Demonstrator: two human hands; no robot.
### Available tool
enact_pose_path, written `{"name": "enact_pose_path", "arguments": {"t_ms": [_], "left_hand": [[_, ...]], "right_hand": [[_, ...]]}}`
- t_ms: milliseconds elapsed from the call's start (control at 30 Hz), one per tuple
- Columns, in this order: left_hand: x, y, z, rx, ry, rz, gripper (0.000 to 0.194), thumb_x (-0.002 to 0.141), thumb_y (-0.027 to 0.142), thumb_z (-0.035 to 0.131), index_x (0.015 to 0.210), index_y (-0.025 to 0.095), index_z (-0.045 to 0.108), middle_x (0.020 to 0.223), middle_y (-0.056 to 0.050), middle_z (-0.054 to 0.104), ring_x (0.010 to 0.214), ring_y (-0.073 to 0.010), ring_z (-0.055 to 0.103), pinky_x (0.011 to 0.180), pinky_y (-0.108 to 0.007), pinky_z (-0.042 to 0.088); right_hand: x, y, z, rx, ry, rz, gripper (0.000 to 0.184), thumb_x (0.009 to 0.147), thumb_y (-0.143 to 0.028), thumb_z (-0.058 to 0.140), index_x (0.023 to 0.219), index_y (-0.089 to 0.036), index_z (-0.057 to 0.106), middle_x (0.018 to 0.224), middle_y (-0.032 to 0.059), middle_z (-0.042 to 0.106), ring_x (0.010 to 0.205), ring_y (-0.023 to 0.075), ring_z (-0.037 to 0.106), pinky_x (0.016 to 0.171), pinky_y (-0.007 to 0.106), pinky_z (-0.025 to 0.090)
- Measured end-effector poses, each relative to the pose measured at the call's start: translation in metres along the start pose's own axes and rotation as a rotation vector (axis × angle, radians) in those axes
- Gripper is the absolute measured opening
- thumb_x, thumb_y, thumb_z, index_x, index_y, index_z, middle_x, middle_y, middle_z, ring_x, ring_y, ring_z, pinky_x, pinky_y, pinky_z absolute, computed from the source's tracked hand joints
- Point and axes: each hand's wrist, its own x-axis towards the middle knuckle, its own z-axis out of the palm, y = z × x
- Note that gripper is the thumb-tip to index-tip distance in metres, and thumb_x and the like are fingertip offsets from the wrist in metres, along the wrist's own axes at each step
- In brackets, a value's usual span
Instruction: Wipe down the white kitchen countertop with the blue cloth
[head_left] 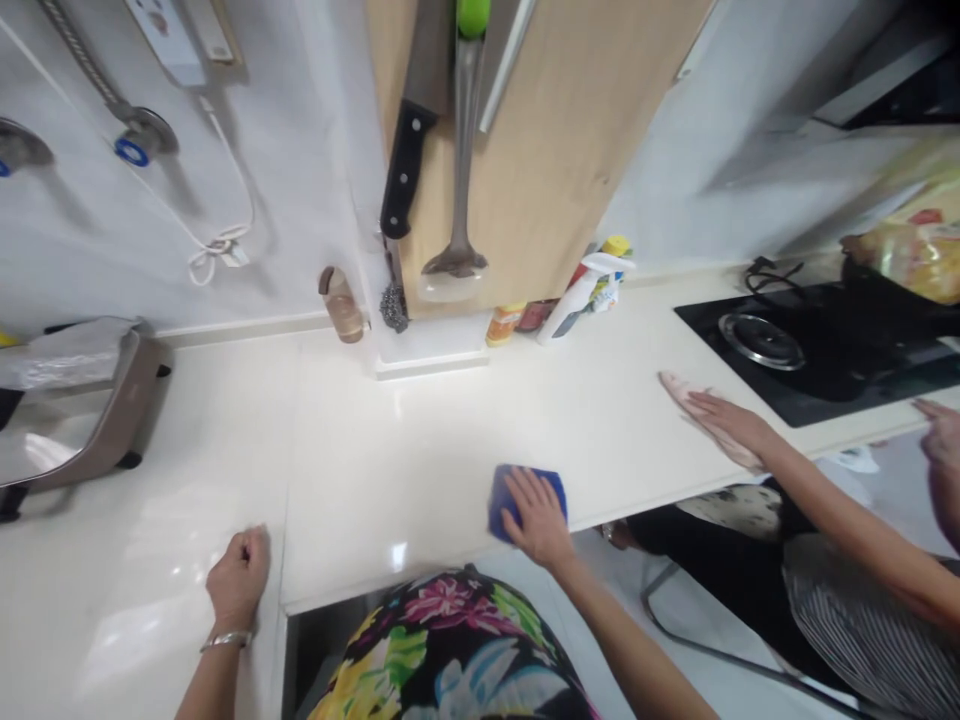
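Observation:
My right hand (536,515) lies flat with fingers spread on a blue cloth (501,495), pressing it onto the white countertop (420,440) near its front edge. My left hand (240,575) rests on the counter at the lower left, curled into a loose fist with nothing visible in it; a silver bracelet circles the wrist. To the right, another person's hand (724,420) presses a pale cloth (682,390) on the same counter beside the black hob (817,350).
A knife (409,150) and a ladle (461,180) hang on a wooden panel at the back. Bottles and a spray bottle (585,290) stand by the wall. A brown appliance (82,410) sits at the left. A second hand of the other person (941,440) shows at the right edge.

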Motion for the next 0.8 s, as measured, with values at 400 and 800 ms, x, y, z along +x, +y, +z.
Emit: {"name": "enact_pose_path", "arguments": {"t_ms": [400, 800], "left_hand": [[0.002, -0.001, 0.009, 0.069, 0.012, -0.012, 0.026, 0.095, 0.041, 0.039, 0.082, 0.022, 0.051, 0.057, 0.002, 0.039, 0.054, -0.0178, 0.038, 0.058, -0.028, 0.022], [0.003, -0.021, 0.024, -0.038, 0.0, 0.037, 0.03, 0.099, 0.04, 0.034, 0.084, 0.022, 0.052, 0.068, -0.002, 0.057, 0.058, -0.0166, 0.046, 0.061, -0.028, 0.025]], "right_hand": [[-0.028, 0.092, 0.004, -0.209, 0.199, 0.424, 0.061, 0.094, -0.039, 0.038, 0.148, -0.012, 0.043, 0.153, 0.0146, 0.046, 0.144, 0.0309, 0.035, 0.119, 0.051, 0.025], [-0.026, -0.059, 0.017, -0.131, 0.092, 0.27, 0.063, 0.095, -0.04, 0.037, 0.15, -0.011, 0.039, 0.159, 0.0147, 0.038, 0.15, 0.0315, 0.025, 0.121, 0.054, 0.018]]}}
